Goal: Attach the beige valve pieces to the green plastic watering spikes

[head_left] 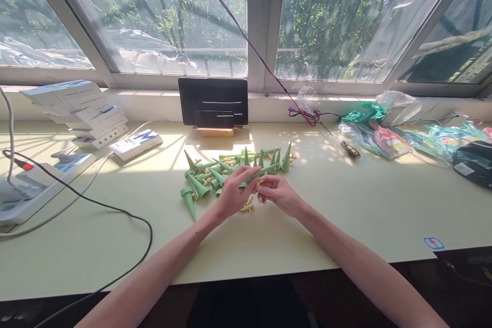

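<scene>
Both my hands meet over the middle of a pale table [346, 215]. My left hand [231, 195] is closed around a green cone-shaped spike [258, 173] that points up and to the right. My right hand [277, 192] is pinched at the spike's lower end, with its fingertips on a small tan piece too small to name. Just behind the hands lies a pile of several more green spikes [215, 171], some standing on their wide ends. A few small tan pieces [247, 206] lie on the table under my hands.
A dark tablet on a stand [213, 101] leans at the windowsill. Stacked white boxes [82, 110] and a power strip with a black cable [96, 200] are at left. A screwdriver [350, 150], red-blue wires [303, 113] and plastic bags [388, 133] lie at right.
</scene>
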The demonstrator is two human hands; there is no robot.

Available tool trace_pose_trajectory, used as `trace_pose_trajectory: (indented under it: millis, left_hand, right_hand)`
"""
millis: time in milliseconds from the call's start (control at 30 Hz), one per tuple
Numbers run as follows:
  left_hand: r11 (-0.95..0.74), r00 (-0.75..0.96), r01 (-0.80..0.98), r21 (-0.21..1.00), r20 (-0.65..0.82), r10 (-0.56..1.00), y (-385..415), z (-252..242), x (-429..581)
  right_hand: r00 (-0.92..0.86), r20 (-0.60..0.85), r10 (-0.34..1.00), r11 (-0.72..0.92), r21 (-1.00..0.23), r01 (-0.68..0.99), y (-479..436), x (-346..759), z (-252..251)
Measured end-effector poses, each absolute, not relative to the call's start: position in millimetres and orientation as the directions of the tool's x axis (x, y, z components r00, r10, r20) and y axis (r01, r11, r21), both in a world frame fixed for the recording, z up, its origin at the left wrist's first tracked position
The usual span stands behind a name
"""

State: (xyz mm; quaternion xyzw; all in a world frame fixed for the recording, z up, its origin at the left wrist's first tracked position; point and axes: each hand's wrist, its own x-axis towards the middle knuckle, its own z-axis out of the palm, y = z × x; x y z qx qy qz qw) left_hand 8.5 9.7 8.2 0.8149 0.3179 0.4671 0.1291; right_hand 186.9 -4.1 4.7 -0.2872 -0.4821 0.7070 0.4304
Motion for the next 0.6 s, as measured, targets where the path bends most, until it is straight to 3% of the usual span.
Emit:
trace_pose_trajectory:
  millis: [300, 600]
  left_hand:
    - [-0.767, 0.390, 0.410, 0.494, 0.665, 0.637, 7, 10, 11]
    - [-0.795, 0.424, 0.415, 0.443, 0.679, 0.599, 9, 4, 10]
  right_hand:
    - [-0.484, 0.002, 0.875, -0.079, -0.986, -0.147, -1, 194, 7]
    - [-0.532, -0.072, 0.843, -0.094, -0.995, -0.014, 2, 206, 14]
